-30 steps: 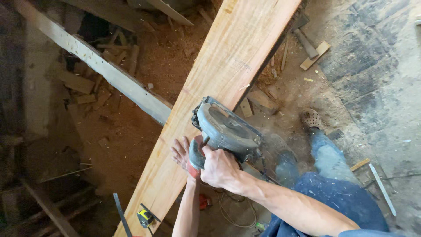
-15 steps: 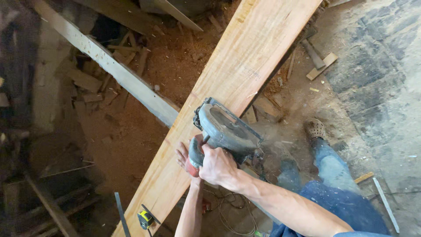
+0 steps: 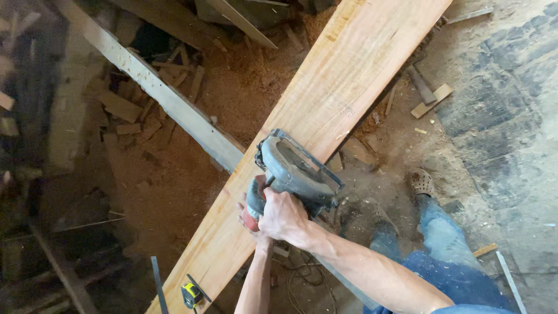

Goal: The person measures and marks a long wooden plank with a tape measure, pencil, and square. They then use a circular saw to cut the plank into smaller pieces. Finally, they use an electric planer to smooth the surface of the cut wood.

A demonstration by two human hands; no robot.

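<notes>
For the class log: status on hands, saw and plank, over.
Right hand and left hand both grip the saw. Saw rides the plank at its right edge. Plank ahead bare.

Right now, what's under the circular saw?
The circular saw sits on the long plank's right edge, both hands, right hand and left hand, on its handle. Below the plank, a grey beam crosses. The blade and cut line are covered.

Smooth pale wooden plank; dull grey metal saw.

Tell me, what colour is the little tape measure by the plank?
The tape measure is yellow and black, seen best in the head view, low down beside the plank.
</notes>
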